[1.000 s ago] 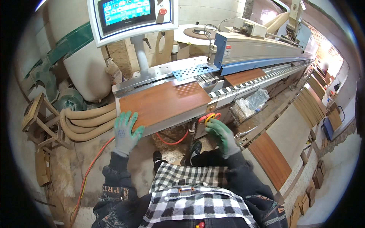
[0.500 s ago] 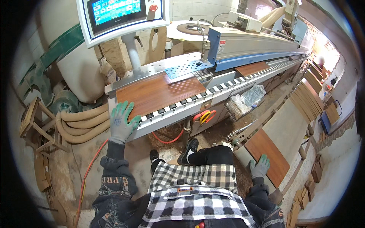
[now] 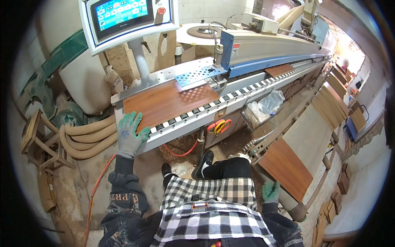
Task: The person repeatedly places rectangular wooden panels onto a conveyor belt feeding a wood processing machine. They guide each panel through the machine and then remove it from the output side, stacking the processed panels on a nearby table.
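Observation:
My left hand [image 3: 130, 133], in a grey glove with green fingers, lies with spread fingers at the near left corner of a reddish-brown wood-grain panel [image 3: 162, 103]. That panel rests flat on the machine's infeed end, its right part under a blue perforated plate [image 3: 200, 76]. My right hand [image 3: 270, 192], gloved the same way, is held low beside another brown panel [image 3: 286, 169] and grips nothing I can see; its fingers are somewhat apart. This second panel lies on a roller stand at my right. A smaller brown panel [image 3: 279, 70] sits farther along the machine, beside its blue guard.
A control screen [image 3: 121, 16] with a red button stands above the machine. Scissors [image 3: 219, 126] with red and yellow handles hang on its front. Below are a wire basket with plastic bags [image 3: 263, 108] and a red hose [image 3: 181, 153]. Stacked boards [image 3: 329, 105] stand at the far right.
My right hand has come off the panel on the stand and drawn back toward me. The smaller panel in the machine has moved farther along. My left hand stays at its corner.

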`<state>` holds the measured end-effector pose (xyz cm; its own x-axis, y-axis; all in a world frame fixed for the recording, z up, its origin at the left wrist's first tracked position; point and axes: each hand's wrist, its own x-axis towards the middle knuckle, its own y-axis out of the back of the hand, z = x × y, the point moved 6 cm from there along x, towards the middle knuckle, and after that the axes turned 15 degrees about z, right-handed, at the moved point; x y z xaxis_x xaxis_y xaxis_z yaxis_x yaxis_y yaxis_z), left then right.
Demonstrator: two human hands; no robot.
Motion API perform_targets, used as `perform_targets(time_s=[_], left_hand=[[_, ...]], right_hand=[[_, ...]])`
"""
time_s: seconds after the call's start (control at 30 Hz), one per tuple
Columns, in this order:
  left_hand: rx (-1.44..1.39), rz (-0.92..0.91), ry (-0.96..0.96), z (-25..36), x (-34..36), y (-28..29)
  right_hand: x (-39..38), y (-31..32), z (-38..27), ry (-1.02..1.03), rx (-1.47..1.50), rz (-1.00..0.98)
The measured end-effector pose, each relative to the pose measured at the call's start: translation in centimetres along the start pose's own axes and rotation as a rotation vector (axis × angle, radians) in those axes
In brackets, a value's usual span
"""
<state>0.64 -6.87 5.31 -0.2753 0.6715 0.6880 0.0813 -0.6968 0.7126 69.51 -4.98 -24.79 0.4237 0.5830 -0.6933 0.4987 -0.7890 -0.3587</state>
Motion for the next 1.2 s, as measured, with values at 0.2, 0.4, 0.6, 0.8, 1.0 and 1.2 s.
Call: perform_targets(time_s=[0.2, 0.4, 0.6, 0.8, 1.0, 1.2], left_hand=[[-0.011, -0.025, 0.018, 0.3, 0.2, -0.1], [-0.019, -0.012, 0.007, 0.0, 0.1, 0.1], [-0.050, 0.003, -0.011, 0.2, 0.2, 0.5], [-0.116, 0.024, 0.034, -2.2, -1.8, 1.5], [-0.105, 0.006, 0.051, -2.7, -2.0, 1.8], [-0.075, 0.038, 0.042, -2.8, -2.2, 1.5]], right_hand=[[3.9, 1.6, -1.5, 0.138, 0.295, -0.070], [3.5, 0.7, -3.7, 0.079, 0.196, 0.109], [3.8, 1.1, -4.9, 0.243, 0.134, 0.041], [2.9, 1.1, -4.3, 0.238, 0.112, 0.029], [3.5, 1.2, -3.1, 0.081, 0.273, 0.071], [1.2, 1.3, -0.3, 0.030, 0.303, 0.110]])
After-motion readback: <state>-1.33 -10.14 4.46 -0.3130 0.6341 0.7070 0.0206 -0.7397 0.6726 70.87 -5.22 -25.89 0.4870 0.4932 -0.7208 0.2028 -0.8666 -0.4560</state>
